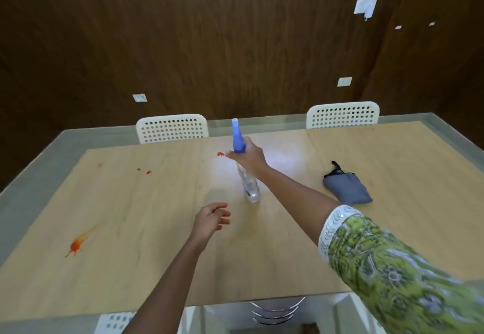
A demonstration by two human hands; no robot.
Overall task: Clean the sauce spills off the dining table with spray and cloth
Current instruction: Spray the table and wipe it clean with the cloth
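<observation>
A: Currently, entry for the head view. Right hand (247, 154) sits just above frame centre, fingers curled round the neck of the spray bottle (247, 174), directly under its blue trigger head (237, 137). Clear body hangs below the hand, tilted; whether its base touches the table I cannot tell.

B: Left hand?

A: Left hand (212, 218) is below centre, above the wooden tabletop (157, 268), fingers loosely curled, nothing in it. It is near the bottle's base but apart from it.

B: Cloth location?

A: Folded grey cloth (347, 188) lies flat, right of centre, well apart from both hands. A dark loop sticks out at its far corner.

B: Spills?

A: Four noted. Small red spot (220, 154) just left of the right hand's fingertips. Two small red drops (145, 171) to the left of centre. Large orange-red smear (76, 246) at lower left with a streak trailing up and right. Faint pinkish mark (99, 165) far left, blurred.

B: Surroundings?

A: Two white perforated chairs (171, 128) at the far edge, dark wood-panelled wall (209, 45) behind. Patterned green sleeve (392, 268) on the right arm, lower right.
</observation>
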